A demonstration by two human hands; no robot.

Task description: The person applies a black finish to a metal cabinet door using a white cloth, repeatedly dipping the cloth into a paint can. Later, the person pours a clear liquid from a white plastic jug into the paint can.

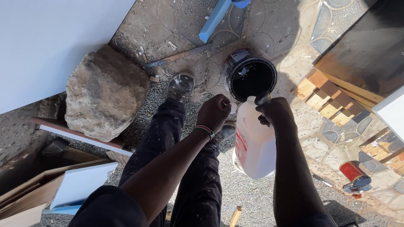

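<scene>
My right hand point(273, 112) grips the handle near the top of a white plastic jug point(255, 147) with a red label, held upright in front of my knees. My left hand point(214, 111) is closed just left of the jug's neck and pinches a small pale piece that looks like the jug's cap. Directly beyond the jug's mouth a black bucket point(250, 75) of dark glossy liquid stands on the patterned ground. A beaded band circles my left wrist. My dark, paint-speckled trousers and one shoe point(180, 86) show below.
A large rock point(105, 92) rests on a board at the left, beside a white panel point(46, 42). Stacked wooden slats point(328, 94) lie at the right, a red can point(353, 173) on its side lower right, cardboard and a white sheet point(80, 183) lower left, and a blue bar point(214, 19) at the top.
</scene>
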